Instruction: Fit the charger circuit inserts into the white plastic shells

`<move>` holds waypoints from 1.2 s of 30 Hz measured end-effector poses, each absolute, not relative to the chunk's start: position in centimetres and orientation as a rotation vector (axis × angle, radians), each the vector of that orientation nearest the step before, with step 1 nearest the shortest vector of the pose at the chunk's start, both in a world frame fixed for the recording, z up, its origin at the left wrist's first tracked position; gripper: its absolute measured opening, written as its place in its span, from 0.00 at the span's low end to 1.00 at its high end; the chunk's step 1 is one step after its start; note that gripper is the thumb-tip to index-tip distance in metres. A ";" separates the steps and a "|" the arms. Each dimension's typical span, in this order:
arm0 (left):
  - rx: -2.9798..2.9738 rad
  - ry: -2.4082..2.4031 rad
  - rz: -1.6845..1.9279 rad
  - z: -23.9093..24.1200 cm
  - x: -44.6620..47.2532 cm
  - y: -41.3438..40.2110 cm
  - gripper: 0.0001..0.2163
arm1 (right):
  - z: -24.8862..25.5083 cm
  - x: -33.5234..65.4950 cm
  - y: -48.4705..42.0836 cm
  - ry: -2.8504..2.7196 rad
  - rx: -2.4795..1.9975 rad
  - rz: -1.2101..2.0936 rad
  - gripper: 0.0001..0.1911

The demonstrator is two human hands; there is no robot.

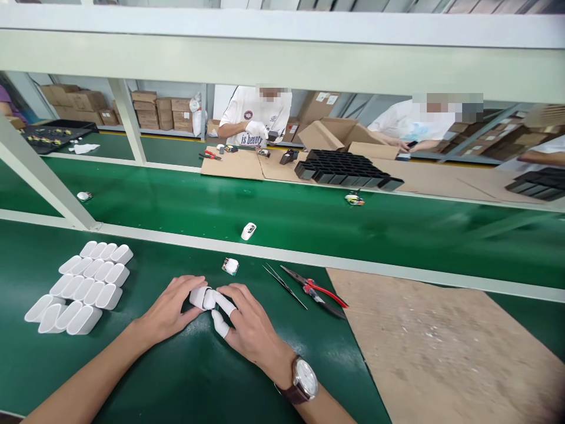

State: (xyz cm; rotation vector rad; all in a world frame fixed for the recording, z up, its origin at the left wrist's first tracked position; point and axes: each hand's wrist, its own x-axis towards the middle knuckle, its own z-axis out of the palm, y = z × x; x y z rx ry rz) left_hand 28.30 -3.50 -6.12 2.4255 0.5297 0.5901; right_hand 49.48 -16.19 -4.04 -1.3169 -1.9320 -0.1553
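Near the bottom middle of the frame, the left hand (pixel 174 306) is gripping a small white cup (pixel 197 298), its thumb and fingers closing around the sides. The cup is lying tipped over just above the green table (pixel 176 377), its mouth facing the right hand (pixel 251 324). At that mouth a white block (pixel 209 300) is showing, and the right forefinger is touching it; whether the thumb is also pinching the block, I cannot tell. White finger covers (pixel 225 304) are wrapping the right thumb and forefinger, and a watch (pixel 304 378) is circling the right wrist.

Just above the hands, a small circuit board (pixel 230 266) with a white part on top is lying on the table. Right of it, tweezers (pixel 286 287) and red-and-black pliers (pixel 315 291) are lying side by side, the pliers' handles reaching a cardboard sheet (pixel 432 341) at the lower right. At the left of the frame, similar white cups (pixel 83 288) are standing close together in rows.

Across the middle, a green strip (pixel 176 203) is carrying a white shell (pixel 248 231) near its center. At the upper middle, a co-worker (pixel 256 115) is holding a dark object behind black boxes (pixel 344 168), and another person (pixel 410 123) is sitting or standing farther right.
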 end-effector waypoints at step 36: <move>2.072 0.573 0.294 -5.1 28.7 -4.5 0.29 | -5.1 49.4 -15.4 -1.980 -1.242 0.275 0.20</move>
